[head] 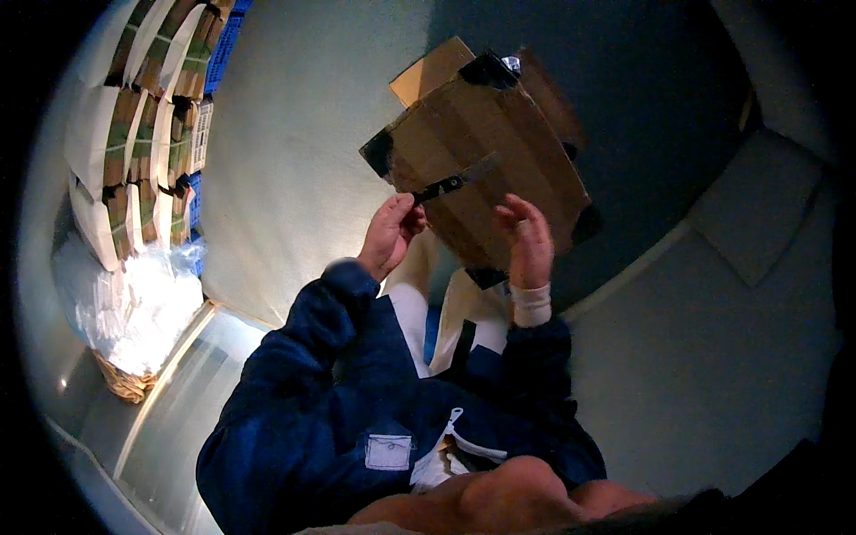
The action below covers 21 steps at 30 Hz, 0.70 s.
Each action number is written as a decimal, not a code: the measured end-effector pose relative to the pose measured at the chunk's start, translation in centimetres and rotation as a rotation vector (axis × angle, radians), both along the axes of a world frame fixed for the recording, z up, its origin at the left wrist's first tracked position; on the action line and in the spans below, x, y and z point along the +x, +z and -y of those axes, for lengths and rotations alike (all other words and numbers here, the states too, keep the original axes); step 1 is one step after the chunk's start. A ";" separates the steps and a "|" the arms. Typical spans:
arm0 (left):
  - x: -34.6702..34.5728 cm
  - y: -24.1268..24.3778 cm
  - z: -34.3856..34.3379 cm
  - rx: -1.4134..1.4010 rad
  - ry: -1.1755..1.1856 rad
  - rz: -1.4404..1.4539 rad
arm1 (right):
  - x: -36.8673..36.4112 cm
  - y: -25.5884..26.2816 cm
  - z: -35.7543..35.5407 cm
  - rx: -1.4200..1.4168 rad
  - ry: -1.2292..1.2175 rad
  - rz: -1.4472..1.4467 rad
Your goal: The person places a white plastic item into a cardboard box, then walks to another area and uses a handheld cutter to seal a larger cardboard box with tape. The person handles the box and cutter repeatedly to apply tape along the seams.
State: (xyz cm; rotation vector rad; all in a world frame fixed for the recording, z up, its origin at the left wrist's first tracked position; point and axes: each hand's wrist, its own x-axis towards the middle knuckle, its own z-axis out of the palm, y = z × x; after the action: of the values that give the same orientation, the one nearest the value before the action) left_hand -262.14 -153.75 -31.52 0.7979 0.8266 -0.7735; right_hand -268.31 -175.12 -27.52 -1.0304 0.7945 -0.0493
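Observation:
My left hand [394,231] pinches one end of a small black strip-like tool [438,190], possibly a cutter, whose thin dull end reaches over a cardboard box [481,140]. The box has a brown taped face towards me and black patches at its corners. One cardboard flap [431,70] stands out at its far side. Near the box's lower right part is my right hand [528,237], fingers apart and slightly curled, with nothing seen in it. Whether that hand touches the box cannot be told.
Stacks of bundled cardboard pieces [140,140] with white sheets stand at the left beside blue crates [224,50]. Below them lies crumpled clear plastic [150,307]. My legs are under the box, and a flat grey panel [756,207] is at the right.

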 end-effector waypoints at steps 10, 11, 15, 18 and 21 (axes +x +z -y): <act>-5.1 -3.5 2.9 0.391 -0.432 0.395 | 5.3 -6.7 -2.8 -0.471 0.666 -0.168; -4.1 -3.9 2.1 0.591 -0.599 0.570 | 6.6 -7.9 -2.4 -0.782 0.846 -0.234; -2.2 -8.7 -1.4 0.871 -0.925 0.624 | 10.6 -9.2 -3.4 -1.411 1.127 -0.059; -1.8 -10.0 -2.0 0.859 -0.912 0.685 | 12.5 -9.7 -4.5 -1.431 1.236 -0.139; -1.9 -10.6 -2.0 0.879 -0.901 0.711 | 13.0 -10.2 -5.7 -1.452 1.309 -0.235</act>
State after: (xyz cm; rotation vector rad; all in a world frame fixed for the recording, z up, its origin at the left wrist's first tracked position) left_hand -264.03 -151.74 -42.10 2.1658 0.0689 -0.7864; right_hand -255.30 -169.37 -37.69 -2.8056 0.0118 0.7248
